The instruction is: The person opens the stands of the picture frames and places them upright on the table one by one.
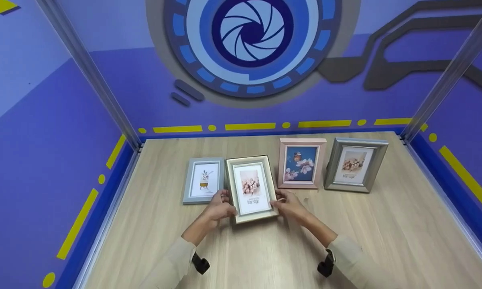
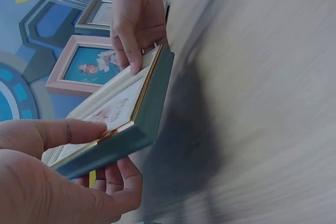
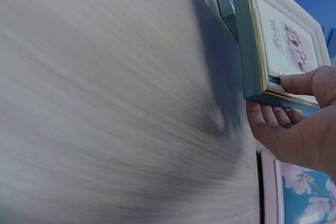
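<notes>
Between my two hands is a cream picture frame (image 1: 232, 188) with a gold edge and a flower print, held up off the table and tilted. My left hand (image 1: 217, 208) grips its lower left side, thumb on the front and fingers behind, as the left wrist view shows. On the lower right side, my right hand (image 1: 292, 205) pinches the frame the same way, its thumb (image 3: 302, 82) over the front border. A grey-blue picture frame (image 1: 188, 188) is just left of it, near my left hand. Right of it, a pink picture frame (image 1: 283, 164) with a bird and blossoms stands upright.
At the far right stands a silver-grey picture frame (image 1: 377, 160) with a similar flower print. The wooden table (image 1: 265, 257) is bounded by a blue-purple back wall (image 1: 120, 88) and side walls with metal corner posts (image 1: 92, 68).
</notes>
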A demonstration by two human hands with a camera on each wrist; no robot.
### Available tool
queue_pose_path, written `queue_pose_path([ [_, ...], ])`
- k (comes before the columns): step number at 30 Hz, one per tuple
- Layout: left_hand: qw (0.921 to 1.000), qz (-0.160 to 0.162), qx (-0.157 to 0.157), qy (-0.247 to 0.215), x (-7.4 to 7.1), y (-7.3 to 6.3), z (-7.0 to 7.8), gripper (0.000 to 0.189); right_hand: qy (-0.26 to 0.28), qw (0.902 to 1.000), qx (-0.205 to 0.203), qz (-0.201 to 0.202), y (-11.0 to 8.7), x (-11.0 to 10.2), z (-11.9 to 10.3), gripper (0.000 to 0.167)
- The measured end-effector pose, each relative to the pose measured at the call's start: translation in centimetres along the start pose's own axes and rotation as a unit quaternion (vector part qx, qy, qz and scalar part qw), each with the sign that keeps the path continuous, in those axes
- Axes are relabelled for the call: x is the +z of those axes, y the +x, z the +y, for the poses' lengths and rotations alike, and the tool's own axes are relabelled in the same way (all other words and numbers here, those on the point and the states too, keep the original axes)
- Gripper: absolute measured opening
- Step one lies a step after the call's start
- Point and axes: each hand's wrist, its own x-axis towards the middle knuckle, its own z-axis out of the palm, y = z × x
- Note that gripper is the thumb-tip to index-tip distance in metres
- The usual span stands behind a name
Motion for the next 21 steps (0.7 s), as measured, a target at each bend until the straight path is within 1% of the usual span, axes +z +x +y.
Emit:
queue_pose_path([
  [4,0.9999,-0.015,0.001,0.001,0.1,-0.7,0.4,0.081,0.002,0.9999,-0.006,-0.013,0.0,-0.1,-0.1,0.045],
  [8,0.9994,-0.024,0.016,0.018,0.5,-1.3,0.9,0.078,-0.001,0.9994,-0.015,-0.03,0.1,-0.2,0.1,0.043],
  [11,0.9985,-0.034,0.033,0.029,0.9,-1.8,1.2,0.076,-0.003,0.9988,-0.013,-0.047,0.1,-0.3,0.3,0.043],
  [13,0.9978,-0.042,0.044,0.029,1.3,-2.2,1.4,0.076,0.003,0.998,-0.009,-0.063,0.1,-0.3,0.4,0.044],
  [17,0.9954,-0.055,0.075,0.023,2.0,-2.7,1.7,0.07,0.034,0.9952,0.012,-0.091,0.1,-0.3,0.7,0.046],
  [21,0.9917,-0.062,0.109,0.029,2.6,-2.9,1.8,0.065,0.06,0.9932,0.028,-0.095,0.3,0.1,1.0,0.047],
])
